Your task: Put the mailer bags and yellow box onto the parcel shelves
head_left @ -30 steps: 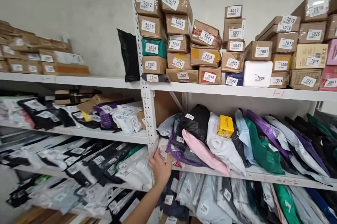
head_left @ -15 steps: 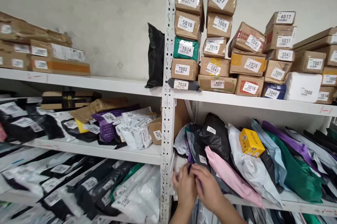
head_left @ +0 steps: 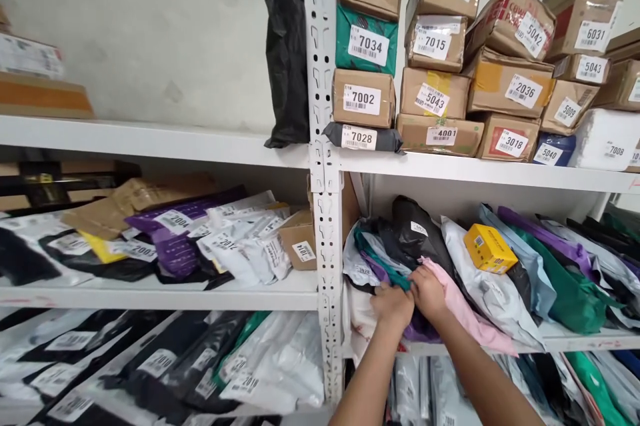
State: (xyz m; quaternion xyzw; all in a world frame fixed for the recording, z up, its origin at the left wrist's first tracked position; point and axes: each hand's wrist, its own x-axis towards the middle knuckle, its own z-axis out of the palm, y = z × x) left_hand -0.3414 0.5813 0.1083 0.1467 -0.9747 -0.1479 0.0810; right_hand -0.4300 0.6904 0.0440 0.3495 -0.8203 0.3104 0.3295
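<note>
The purple bag (head_left: 420, 331) lies at the left end of the middle shelf (head_left: 575, 341) in the right-hand bay, low in a leaning row of mailers, with a teal bag (head_left: 387, 265) and a pink bag (head_left: 463, 303) just above it. Both hands are pushed in among these bags. The left hand (head_left: 393, 306) rests palm down on the pile, its fingers spread flat and closed on nothing that can be seen. The right hand (head_left: 427, 293) sits just beside it, touching the pink bag's lower edge; its fingers curl into the bags, but whether they grip one cannot be told.

A black bag (head_left: 415, 236) stands behind the hands, and a white bag (head_left: 487, 286) leans to the right with a yellow box (head_left: 489, 249) lying on it. Further right come green and purple mailers. The white upright post (head_left: 325, 213) stands just left of the hands. Above, cardboard boxes carry number labels, with box 7002 (head_left: 363, 98) over a flat dark parcel marked 7028 (head_left: 361, 138). In the left bay, purple, white and black mailers lie on their own shelves.
</note>
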